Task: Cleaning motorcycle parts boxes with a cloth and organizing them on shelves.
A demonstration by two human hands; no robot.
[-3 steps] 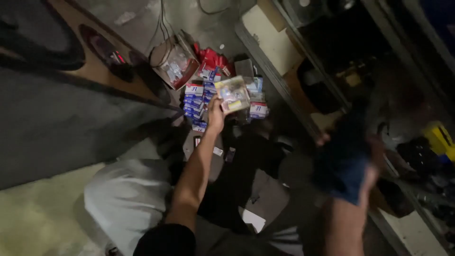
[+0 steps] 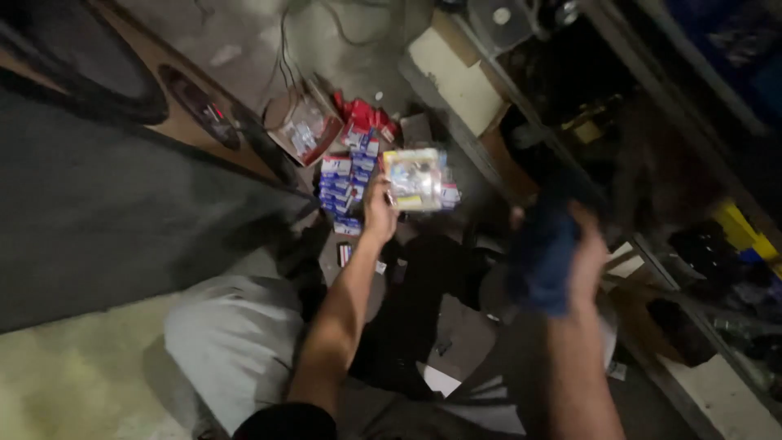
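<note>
**Left hand holds the clear packet, just past the pile of little boxes**

The floor [image 2: 73, 383] is the biggest thing here; it runs under both arms, dark grey ahead of the left arm and pale near the elbow; the shelf rack [image 2: 652, 244] stands to the right of the right hand, full of dark things that are too dim to name; a flat pale box [image 2: 456, 77] lies far ahead, between the two hands and beyond them.

The open cardboard box [image 2: 303, 129] sits ahead and to the left of the left hand; the stack of small blue and white boxes [image 2: 340, 189] lies just to the left of the left hand, near its fingers; some red packets [image 2: 365, 114] lie just beyond that stack.

The left hand [image 2: 380, 213] is closed on a clear plastic packet [image 2: 417, 179]; the packet sticks out ahead and to the right of that hand, its long side running left to right; it is held up above the floor, right beside the stack; the left hand is much the nearer one to the stack.

The right hand [image 2: 588, 257] is up by the rack, well apart from the packet; it grips a blue cloth-like thing [image 2: 542, 257]; it is blurred, so what it is cannot be told.
</note>
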